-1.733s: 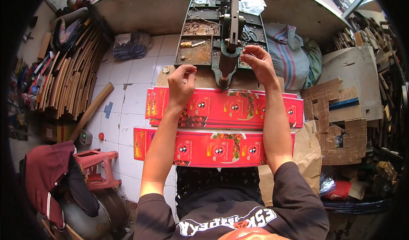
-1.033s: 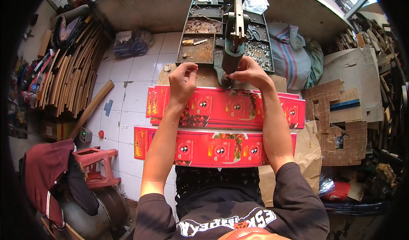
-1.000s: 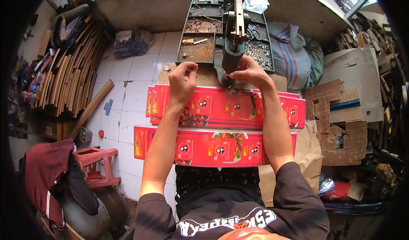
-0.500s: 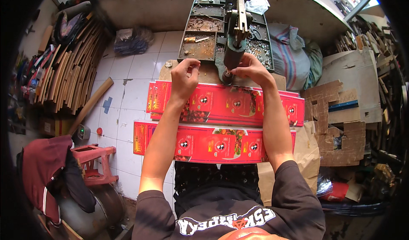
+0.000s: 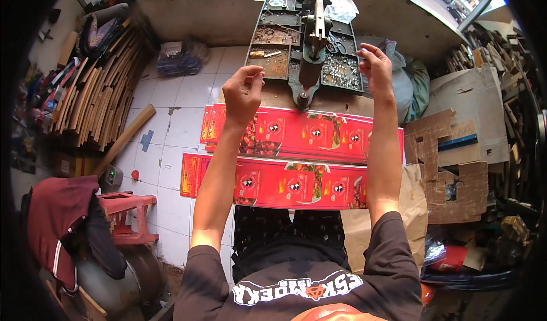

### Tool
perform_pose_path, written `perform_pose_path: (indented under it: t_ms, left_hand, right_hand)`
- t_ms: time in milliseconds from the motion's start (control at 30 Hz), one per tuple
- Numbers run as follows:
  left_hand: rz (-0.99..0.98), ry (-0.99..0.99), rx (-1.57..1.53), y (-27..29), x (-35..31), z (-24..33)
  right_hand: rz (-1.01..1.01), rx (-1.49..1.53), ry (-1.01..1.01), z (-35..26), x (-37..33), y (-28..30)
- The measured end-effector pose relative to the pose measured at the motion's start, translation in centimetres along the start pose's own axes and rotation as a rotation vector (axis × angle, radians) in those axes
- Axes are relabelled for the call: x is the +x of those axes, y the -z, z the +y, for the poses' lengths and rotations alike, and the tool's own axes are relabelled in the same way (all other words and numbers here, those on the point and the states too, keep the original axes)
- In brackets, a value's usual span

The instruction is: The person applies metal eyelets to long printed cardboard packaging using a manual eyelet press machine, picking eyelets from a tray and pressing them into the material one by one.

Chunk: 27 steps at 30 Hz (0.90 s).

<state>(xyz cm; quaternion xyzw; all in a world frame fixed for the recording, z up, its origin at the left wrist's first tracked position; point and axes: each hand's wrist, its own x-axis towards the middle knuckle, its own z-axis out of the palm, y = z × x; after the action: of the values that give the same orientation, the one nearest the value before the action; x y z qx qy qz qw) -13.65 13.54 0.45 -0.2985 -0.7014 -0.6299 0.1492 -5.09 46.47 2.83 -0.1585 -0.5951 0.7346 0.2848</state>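
A dark green hand press (image 5: 310, 64) stands upright in front of me, its round lower die (image 5: 303, 97) bare. Left of it is my left hand (image 5: 244, 93), raised with thumb and fingertips pinched together; whatever they hold is too small to make out. My right hand (image 5: 376, 70) hovers just past the right edge of the parts tray (image 5: 359, 64), fingers loosely bent and apart, nothing visible in them. Small metal pieces (image 5: 341, 73) fill the tray's near right compartment. Below my hands lie red printed sheets in a far stack (image 5: 302, 133) and a near stack (image 5: 285, 184).
Scissors (image 5: 333, 43) and a clear plastic bag (image 5: 341, 8) lie at the tray's right side. Brown paper (image 5: 413, 212) and cut cardboard (image 5: 436, 144) are on the right. A red stool (image 5: 128, 212) and stacked wooden boards (image 5: 97, 87) stand left.
My right hand has left the press die and moved right and away to the tray's right edge, its fingers opening. The left hand has shifted slightly left and stays pinched.
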Motion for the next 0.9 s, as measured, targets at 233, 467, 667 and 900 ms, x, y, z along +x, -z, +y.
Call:
perform_pose_path:
  t_ms: [233,467,667,900]
  left_hand:
    - [-0.072,0.012,0.073,5.6,1.2,11.0]
    - [-0.138,0.063,0.614,14.1,-7.4,11.1]
    - [-0.077,0.451,0.836,18.2,-14.5,5.5]
    - [0.066,0.471,0.766,17.8,-16.1,4.7]
  right_hand:
    - [-0.239,-0.515,0.082,-2.8,-8.2,3.1]
    - [0.004,-1.133,0.145,-5.3,-22.7,7.0]
    - [0.269,-1.245,-0.154,-0.9,-29.7,11.2]
    - [0.435,-1.240,-0.294,-0.4,-30.8,8.1]
